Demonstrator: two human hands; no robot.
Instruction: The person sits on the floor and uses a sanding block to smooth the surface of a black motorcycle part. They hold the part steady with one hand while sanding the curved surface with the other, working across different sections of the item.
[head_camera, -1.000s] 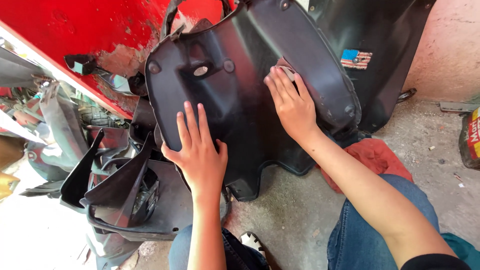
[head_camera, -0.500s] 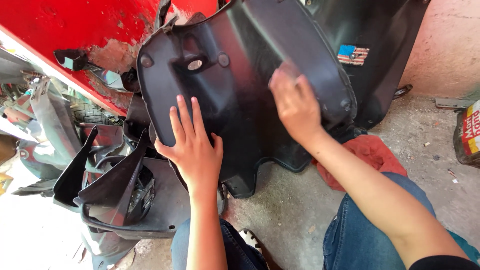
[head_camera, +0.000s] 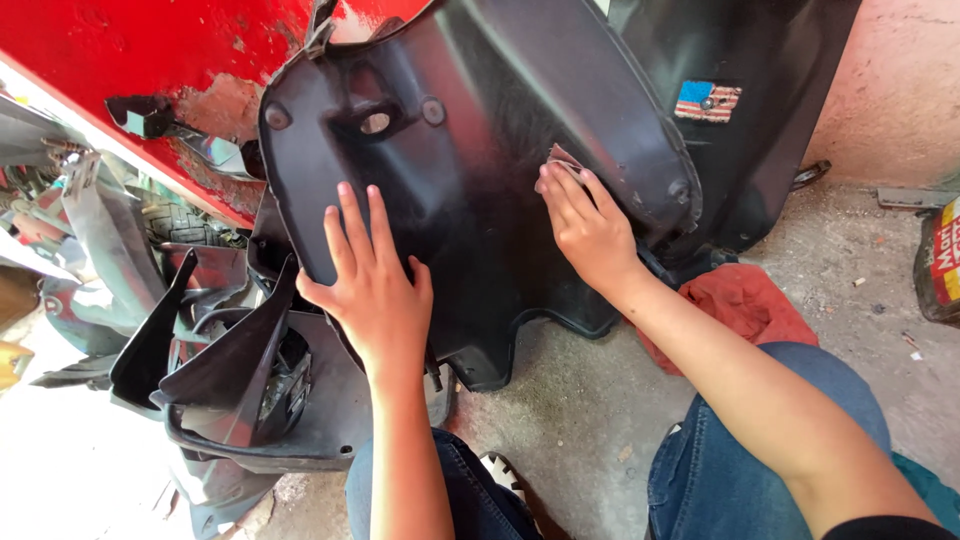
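A large black plastic scooter body panel (head_camera: 480, 130) leans upright against a red panel (head_camera: 120, 50). My left hand (head_camera: 370, 285) lies flat on its lower left part, fingers spread, holding nothing. My right hand (head_camera: 590, 230) presses a small brownish abrasive sheet (head_camera: 562, 160) against the panel's right side, just inside its raised rim. Only a corner of the sheet shows past my fingertips.
More black plastic fairing pieces (head_camera: 230, 380) are piled at lower left. A red rag (head_camera: 740, 305) lies on the concrete floor by my right knee. Another black panel with a small flag sticker (head_camera: 708, 100) stands behind. A can (head_camera: 940, 260) sits at the right edge.
My right hand slid down and left along the panel with the sheet. The left hand stayed flat on the panel, which now sits a little more to the left in view.
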